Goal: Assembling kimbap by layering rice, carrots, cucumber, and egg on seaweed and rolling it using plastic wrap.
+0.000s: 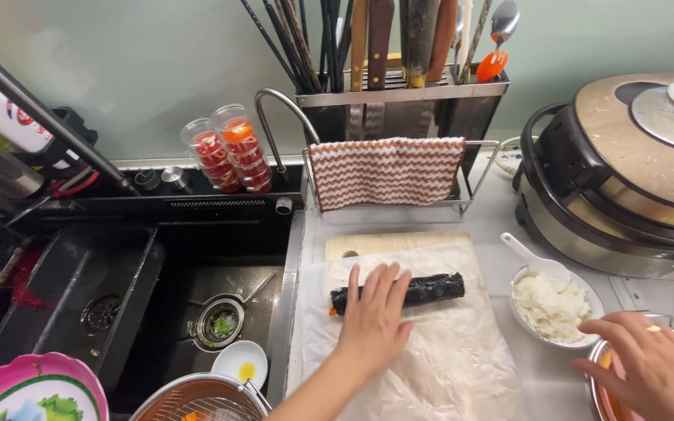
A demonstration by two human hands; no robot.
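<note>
left hand [374,316] lay flat, fingers spread, on seaweed roll [411,291] over plastic sheet [446,359]; right hand [653,366] reached open into metal bowl [598,390].

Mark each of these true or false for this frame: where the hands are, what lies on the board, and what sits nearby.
1. The left hand rests on the dark seaweed roll. True.
2. The roll lies in the sink. False: it lies on plastic wrap over a wooden cutting board.
3. The bowl of white rice holds a white spoon. True.
4. The right hand holds a knife. False: it reaches over a metal bowl.
5. A striped cloth hangs on the rack. True.
</note>
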